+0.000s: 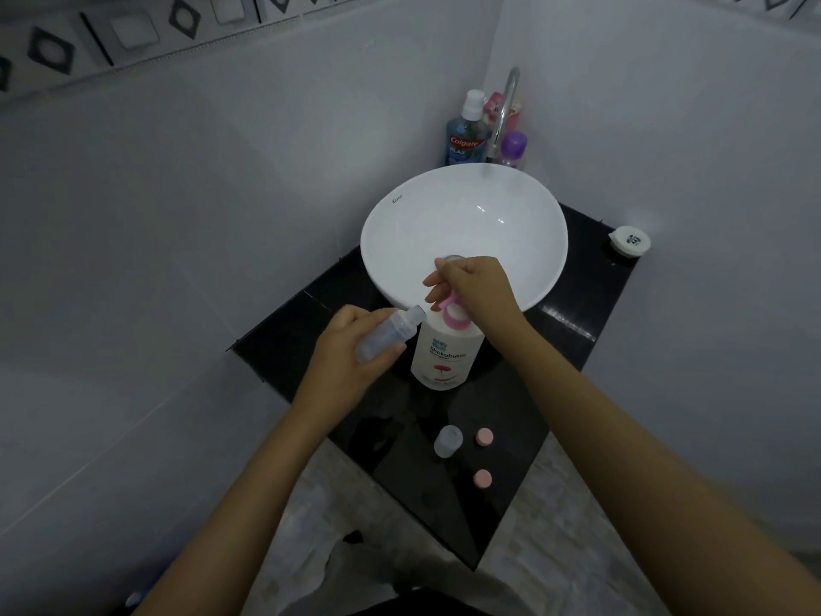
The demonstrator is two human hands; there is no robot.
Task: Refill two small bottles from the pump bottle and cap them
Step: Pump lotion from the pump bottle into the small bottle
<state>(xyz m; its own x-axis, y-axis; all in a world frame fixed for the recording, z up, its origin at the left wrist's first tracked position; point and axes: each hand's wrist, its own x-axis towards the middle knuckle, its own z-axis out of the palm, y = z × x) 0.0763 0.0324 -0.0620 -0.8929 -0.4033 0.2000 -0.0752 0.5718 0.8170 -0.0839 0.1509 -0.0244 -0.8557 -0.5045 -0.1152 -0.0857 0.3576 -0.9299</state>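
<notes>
A white pump bottle point(444, 353) with a pink pump head stands on the black counter point(577, 313), in front of the basin. My right hand point(477, 289) rests on top of the pink pump head point(451, 311), fingers curled over it. My left hand point(351, 353) grips a small clear bottle point(386, 333), tilted, its open mouth held at the pump's nozzle. A second small clear bottle point(448, 441) stands uncapped near the counter's front corner. Two pink caps point(484, 437) point(482, 478) lie beside it on the right.
A white round basin point(524, 224) with a chrome tap point(504, 113) takes up the back of the counter. Behind it stand a blue mouthwash bottle point(464, 135) and a purple-capped bottle point(513, 148). A white round container point(628, 241) sits at the right corner. Walls close in left and right.
</notes>
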